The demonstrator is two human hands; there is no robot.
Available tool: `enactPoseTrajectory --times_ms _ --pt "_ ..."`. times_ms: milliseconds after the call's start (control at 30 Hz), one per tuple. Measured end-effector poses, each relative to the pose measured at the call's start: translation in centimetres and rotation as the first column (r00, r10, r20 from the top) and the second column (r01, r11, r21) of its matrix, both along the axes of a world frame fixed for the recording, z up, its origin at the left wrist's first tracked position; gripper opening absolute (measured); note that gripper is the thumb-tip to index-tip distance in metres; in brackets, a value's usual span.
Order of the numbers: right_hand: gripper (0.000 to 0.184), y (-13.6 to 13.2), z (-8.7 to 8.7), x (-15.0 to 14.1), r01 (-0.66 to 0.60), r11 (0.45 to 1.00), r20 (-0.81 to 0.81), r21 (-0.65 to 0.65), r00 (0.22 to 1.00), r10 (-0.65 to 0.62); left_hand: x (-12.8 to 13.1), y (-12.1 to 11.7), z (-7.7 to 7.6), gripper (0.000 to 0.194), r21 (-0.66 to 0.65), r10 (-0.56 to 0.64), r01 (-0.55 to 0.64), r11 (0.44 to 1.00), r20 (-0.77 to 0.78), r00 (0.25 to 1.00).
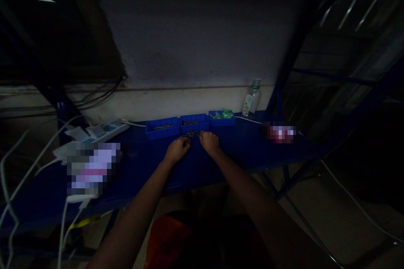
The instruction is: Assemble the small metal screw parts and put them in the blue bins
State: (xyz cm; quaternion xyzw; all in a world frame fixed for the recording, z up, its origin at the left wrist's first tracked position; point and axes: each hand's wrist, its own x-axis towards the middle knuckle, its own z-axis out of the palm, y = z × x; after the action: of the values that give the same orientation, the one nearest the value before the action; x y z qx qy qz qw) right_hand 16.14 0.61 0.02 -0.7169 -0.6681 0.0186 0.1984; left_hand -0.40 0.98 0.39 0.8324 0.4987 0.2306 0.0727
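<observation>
In the head view, my left hand (177, 150) rests on the blue table, its fingers curled inward beside a small heap of metal pieces (191, 134), perhaps screws. On the other side of the heap is my right hand (209, 142), closed with its fingertips at the heap's edge. What either hand pinches is too small and dark to make out. Just behind the heap, a blue bin (194, 128) holds more small metal pieces. To its left, another blue bin (162, 133) contains silvery slim pieces. A third blue bin (222, 122) on the right has green clear plastic in it.
A clear bottle (251, 100) stands by the wall at the back right. On the left lie a power strip (107, 132) with plugs, white cables and a blurred-out item (94, 168). Another blurred-out item (280, 133) is at the right. Blue metal posts flank the table (246, 147).
</observation>
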Motion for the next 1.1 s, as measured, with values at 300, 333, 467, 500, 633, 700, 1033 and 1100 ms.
enactPoseTrajectory --times_ms 300,333,467,500,633,700,1033,1100 --pt "0.026 -0.3 0.1 0.2 -0.032 0.999 0.005 0.012 0.999 0.032 -0.1 0.0 0.0 0.021 -0.007 -0.025 0.025 1.0 0.035 0.999" --pt "0.026 -0.4 0.0 0.2 -0.03 0.999 0.004 0.022 1.0 0.03 0.0 0.0 0.1 0.021 -0.011 -0.024 0.024 1.0 0.034 0.999" --pt "0.027 -0.7 0.1 0.1 -0.018 0.998 0.015 0.052 1.0 0.018 0.0 -0.1 0.2 0.021 -0.021 -0.008 0.009 1.0 0.034 0.999" --pt "0.027 -0.7 0.2 0.1 -0.017 0.999 0.021 0.05 1.0 0.016 0.0 -0.1 0.2 0.022 -0.025 -0.005 0.006 1.0 0.034 0.999" --pt "0.025 -0.6 0.1 0.2 -0.023 1.0 0.024 0.021 0.999 0.022 0.0 -0.1 0.3 0.022 -0.041 -0.003 0.005 0.999 0.034 0.999" --pt "0.024 -0.5 0.0 0.3 -0.029 0.999 0.015 0.016 0.999 0.029 0.1 -0.1 0.2 0.022 -0.039 -0.007 0.008 0.999 0.038 0.999" --pt "0.022 -1.1 0.3 0.4 -0.361 0.929 -0.035 0.077 0.931 0.364 -0.1 0.4 -0.2 0.035 0.01 0.017 -0.018 1.0 0.124 0.992" --pt "0.021 -1.2 0.2 0.3 -0.415 0.905 -0.04 0.09 0.907 0.42 -0.2 0.4 -0.2 0.034 0.003 -0.005 0.005 1.0 0.119 0.993"
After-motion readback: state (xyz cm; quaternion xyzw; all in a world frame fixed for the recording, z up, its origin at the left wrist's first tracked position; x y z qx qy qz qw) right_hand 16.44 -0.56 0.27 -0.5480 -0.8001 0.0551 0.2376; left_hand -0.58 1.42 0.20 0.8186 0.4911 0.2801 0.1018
